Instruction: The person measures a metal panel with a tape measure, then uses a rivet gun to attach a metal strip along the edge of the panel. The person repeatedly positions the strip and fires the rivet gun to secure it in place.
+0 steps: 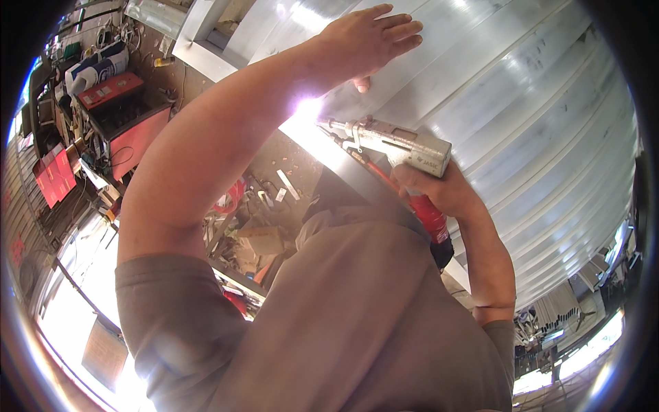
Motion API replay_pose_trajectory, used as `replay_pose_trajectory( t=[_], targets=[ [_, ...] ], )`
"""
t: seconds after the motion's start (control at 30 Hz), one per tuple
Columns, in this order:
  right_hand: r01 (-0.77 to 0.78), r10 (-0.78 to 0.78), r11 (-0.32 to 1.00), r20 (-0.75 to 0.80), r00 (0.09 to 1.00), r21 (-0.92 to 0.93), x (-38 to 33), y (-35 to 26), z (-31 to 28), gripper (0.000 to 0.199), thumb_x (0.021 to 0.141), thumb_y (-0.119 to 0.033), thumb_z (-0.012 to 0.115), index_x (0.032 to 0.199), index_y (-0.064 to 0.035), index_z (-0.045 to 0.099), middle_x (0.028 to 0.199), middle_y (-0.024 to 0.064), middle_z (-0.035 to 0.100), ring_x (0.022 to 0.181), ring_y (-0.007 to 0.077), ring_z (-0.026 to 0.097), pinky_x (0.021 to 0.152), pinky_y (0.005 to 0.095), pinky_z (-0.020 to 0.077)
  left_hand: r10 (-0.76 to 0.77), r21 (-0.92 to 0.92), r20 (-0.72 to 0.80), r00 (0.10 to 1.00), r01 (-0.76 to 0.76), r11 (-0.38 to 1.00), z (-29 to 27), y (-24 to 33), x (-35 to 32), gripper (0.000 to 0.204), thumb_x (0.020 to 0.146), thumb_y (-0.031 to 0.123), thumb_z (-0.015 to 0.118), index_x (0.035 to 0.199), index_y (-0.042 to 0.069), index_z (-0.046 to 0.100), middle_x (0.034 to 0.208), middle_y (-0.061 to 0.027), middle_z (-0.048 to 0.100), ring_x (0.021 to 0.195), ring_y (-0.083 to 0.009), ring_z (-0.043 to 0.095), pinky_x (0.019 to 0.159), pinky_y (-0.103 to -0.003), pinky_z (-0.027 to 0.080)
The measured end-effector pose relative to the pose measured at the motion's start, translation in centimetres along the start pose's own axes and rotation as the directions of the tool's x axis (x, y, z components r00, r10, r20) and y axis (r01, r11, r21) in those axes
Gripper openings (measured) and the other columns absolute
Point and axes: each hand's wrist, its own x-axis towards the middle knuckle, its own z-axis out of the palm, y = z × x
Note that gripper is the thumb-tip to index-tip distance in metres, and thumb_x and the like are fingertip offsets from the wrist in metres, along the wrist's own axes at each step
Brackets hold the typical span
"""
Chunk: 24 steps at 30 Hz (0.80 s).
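Note:
My right hand (443, 189) is wrapped around the grip of a welding gun (401, 143), which has a grey metal body and a red lower handle. Its narrow nozzle points left at a bright white-violet glare on the edge of a pale metal frame (347, 163). The glare hides the spot where nozzle and metal come together. Beyond it, my left hand (371, 44) is stretched out over a ribbed silvery metal panel (487, 82), fingers extended and nothing in them. Whether that hand touches the panel, I cannot tell. My left forearm arches around the glare.
To the left stands an open red-and-black metal cabinet (141, 137), with a red panel (55, 175) beside it. Scraps and a cardboard box (261, 242) litter the floor below the frame. A stack of profiles (557, 309) lies at the lower right.

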Motion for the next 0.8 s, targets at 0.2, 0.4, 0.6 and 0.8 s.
replay_pose_trajectory(
  t=[0.2,0.4,0.6,0.8],
  targets=[
    [-0.023,0.022,0.999,-0.012,1.000,-0.027,-0.1,-0.3,0.1,0.048,0.094,-0.029,0.076,0.133,-0.0038,0.062,0.095,0.0035,0.069,0.077,0.0138,0.067,0.072,0.0326,0.0539,0.012,-0.071,0.051,0.999,-0.008,0.997,-0.7,-0.2,0.0,0.081,0.097,0.036,0.069,0.162,0.005,0.030,0.167,-0.0165,0.033,0.155,-0.0268,0.031,0.131,-0.040,0.017],
    [0.008,-0.009,1.000,-0.001,1.000,-0.016,-0.1,-0.4,0.1,0.046,0.094,-0.028,0.076,0.131,-0.0037,0.064,0.096,0.0035,0.069,0.077,0.0125,0.066,0.071,0.0312,0.0535,0.014,-0.073,0.057,0.998,-0.010,0.997,-1.2,0.1,0.1,0.082,0.097,0.036,0.069,0.162,0.005,0.030,0.167,-0.0165,0.033,0.155,-0.0270,0.031,0.131,-0.041,0.017],
    [-0.012,0.012,1.000,-0.008,1.000,-0.017,0.0,-0.3,0.0,0.046,0.094,-0.028,0.077,0.131,-0.0037,0.063,0.098,0.0040,0.070,0.078,0.0131,0.067,0.072,0.0317,0.0538,0.016,-0.073,0.062,0.998,-0.011,0.997,-1.3,0.0,0.2,0.082,0.097,0.037,0.069,0.162,0.006,0.030,0.167,-0.0164,0.033,0.155,-0.0273,0.031,0.131,-0.041,0.018],
    [-0.008,0.007,0.999,-0.006,1.000,-0.032,-0.4,-0.6,-0.1,0.046,0.093,-0.029,0.078,0.129,-0.0043,0.064,0.096,0.0039,0.070,0.078,0.0134,0.067,0.071,0.0321,0.0541,0.014,-0.065,0.070,0.997,-0.009,0.998,-1.6,0.0,0.2,0.082,0.097,0.038,0.069,0.162,0.006,0.030,0.167,-0.0164,0.033,0.155,-0.0276,0.032,0.131,-0.041,0.018]
  ],
)
